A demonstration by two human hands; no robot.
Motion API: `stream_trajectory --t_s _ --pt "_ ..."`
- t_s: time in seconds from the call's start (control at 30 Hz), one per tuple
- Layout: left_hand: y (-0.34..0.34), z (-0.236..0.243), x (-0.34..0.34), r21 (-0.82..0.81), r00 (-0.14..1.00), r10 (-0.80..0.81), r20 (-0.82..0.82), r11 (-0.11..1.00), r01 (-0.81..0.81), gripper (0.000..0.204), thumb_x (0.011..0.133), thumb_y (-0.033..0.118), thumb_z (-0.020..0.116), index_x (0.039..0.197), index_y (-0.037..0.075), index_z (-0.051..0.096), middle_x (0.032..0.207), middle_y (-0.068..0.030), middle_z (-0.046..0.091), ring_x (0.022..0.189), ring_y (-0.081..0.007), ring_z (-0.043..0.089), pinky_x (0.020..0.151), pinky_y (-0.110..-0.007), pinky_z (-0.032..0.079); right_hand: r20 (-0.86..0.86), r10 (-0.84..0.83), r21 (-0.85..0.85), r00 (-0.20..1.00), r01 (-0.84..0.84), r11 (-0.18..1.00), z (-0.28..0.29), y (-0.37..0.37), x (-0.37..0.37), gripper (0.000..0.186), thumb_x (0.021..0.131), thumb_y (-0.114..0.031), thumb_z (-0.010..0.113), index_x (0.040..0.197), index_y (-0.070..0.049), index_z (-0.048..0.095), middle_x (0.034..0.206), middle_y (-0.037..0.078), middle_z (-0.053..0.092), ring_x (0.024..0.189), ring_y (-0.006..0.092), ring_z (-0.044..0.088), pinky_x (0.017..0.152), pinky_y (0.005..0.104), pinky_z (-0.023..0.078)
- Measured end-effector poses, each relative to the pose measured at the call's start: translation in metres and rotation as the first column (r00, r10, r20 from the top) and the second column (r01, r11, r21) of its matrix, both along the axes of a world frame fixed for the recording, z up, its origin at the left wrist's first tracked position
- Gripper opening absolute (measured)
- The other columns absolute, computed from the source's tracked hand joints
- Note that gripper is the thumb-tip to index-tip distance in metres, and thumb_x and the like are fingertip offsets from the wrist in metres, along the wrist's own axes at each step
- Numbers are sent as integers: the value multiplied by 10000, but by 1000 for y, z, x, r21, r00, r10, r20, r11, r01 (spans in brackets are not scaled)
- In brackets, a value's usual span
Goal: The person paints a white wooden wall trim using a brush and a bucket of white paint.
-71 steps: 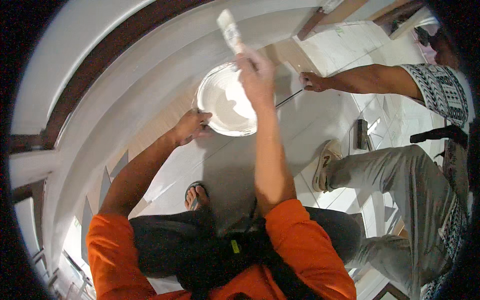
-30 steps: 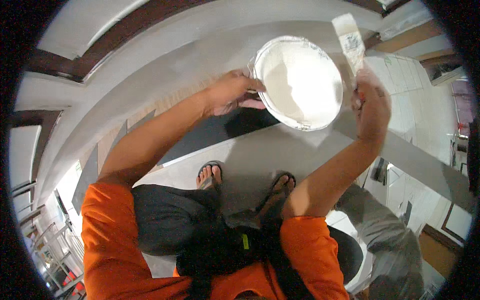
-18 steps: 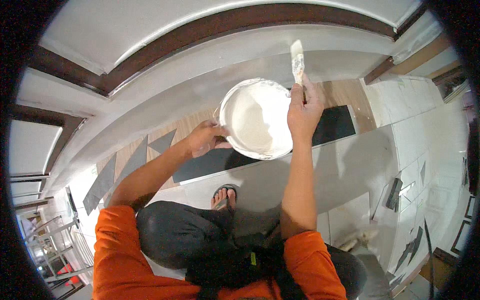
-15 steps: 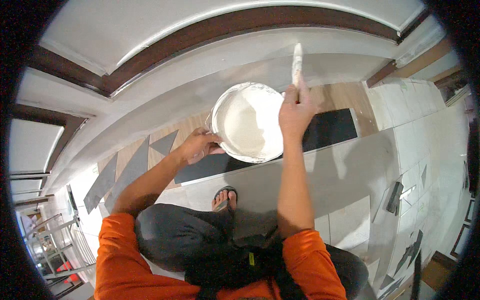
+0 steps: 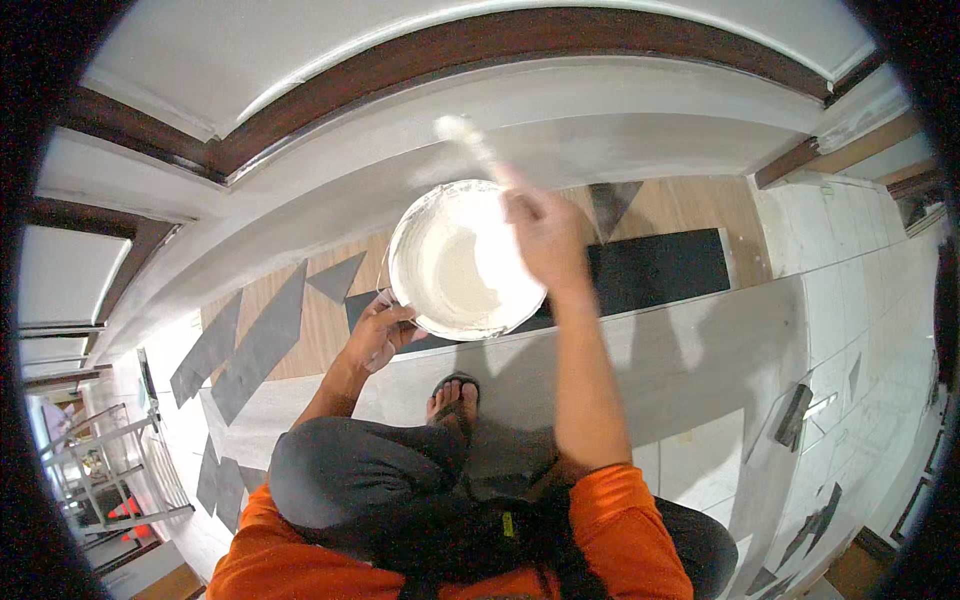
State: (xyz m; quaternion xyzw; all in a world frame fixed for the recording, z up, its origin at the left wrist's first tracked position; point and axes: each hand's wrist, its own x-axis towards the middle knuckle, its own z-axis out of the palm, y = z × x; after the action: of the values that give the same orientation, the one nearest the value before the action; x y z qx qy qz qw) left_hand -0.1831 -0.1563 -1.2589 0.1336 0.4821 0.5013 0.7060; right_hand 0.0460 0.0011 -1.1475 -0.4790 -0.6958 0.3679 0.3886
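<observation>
bucket (image 5: 415, 250), round, white-walled and part-filled with thick off-white liquid, stands mouth-up before the person, overlapping a long, flat black panel (image 5: 665, 275) in view. the left hand (image 5: 380, 332) grips its near-left edge; the right hand (image 5: 548, 238) is closed round a pale-bristled brush (image 5: 478, 147), which points past the far rim toward the pale grey wall (image 5: 640, 150). blur hides whether bristles touch it. it seems wise to keep the bucket level and close beneath, letting drips fall inside, with the brush lightly loaded.
</observation>
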Motion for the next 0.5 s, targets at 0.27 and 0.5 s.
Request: stream_trajectory --t_s 0.27,0.5 --pt "-6 -2 -7 31 998 2 63 1000 -4 346 908 28 594 1248 21 534 1172 -124 651 1019 -222 680 878 -382 603 -282 -459 150 842 511 846 4 18 63 336 952 -109 579 1241 51 637 1149 180 696 898 199 651 792 341 520" --pt "-7 -9 -5 37 999 -33 -6 999 33 289 908 56 625 1190 48 567 1133 -115 667 979 -227 691 839 -391 608 -189 -265 178 946 298 938 3 -31 -44 418 944 -69 547 1356 -2 562 903 195 684 727 200 653 652 326 507"
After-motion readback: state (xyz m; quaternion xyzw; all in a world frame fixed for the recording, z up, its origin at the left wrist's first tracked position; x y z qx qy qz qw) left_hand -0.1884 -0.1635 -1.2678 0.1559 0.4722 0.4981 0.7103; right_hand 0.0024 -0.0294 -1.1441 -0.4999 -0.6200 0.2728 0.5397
